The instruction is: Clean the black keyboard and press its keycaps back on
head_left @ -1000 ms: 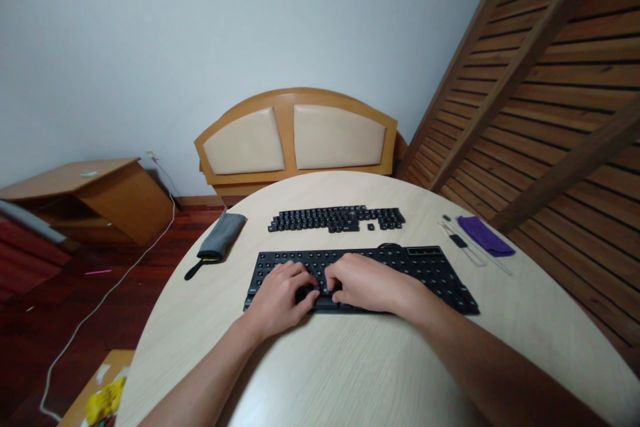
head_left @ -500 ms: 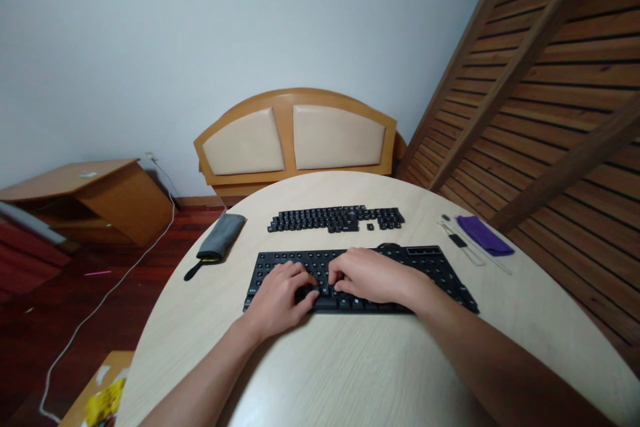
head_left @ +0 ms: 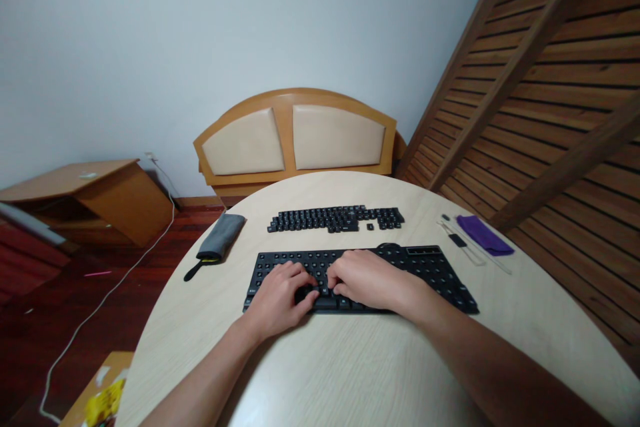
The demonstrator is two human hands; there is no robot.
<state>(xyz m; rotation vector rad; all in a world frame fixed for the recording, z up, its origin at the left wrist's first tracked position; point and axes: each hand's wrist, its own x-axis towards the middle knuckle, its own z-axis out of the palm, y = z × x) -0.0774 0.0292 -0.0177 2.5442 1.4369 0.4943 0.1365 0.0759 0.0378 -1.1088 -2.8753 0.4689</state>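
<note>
We find the black keyboard (head_left: 430, 270) lying flat near the middle of the round table (head_left: 350, 373), with both hands covering its centre keys. The left hand (head_left: 280, 293) rests on the lower left keys with fingers curled and thumb against a dark piece, and we cannot tell whether it grips that piece. The right hand (head_left: 367, 277) lies palm down, bent fingers on the keys, clasping nothing. Just behind the keyboard lies a block of black keycaps (head_left: 335, 219) with a single keycap (head_left: 370, 227) beside it; a grey pouch (head_left: 220, 237) lies to the left, and a purple cloth (head_left: 484, 235) with small tools (head_left: 457, 239) lies to the right, all apart from the hands.
</note>
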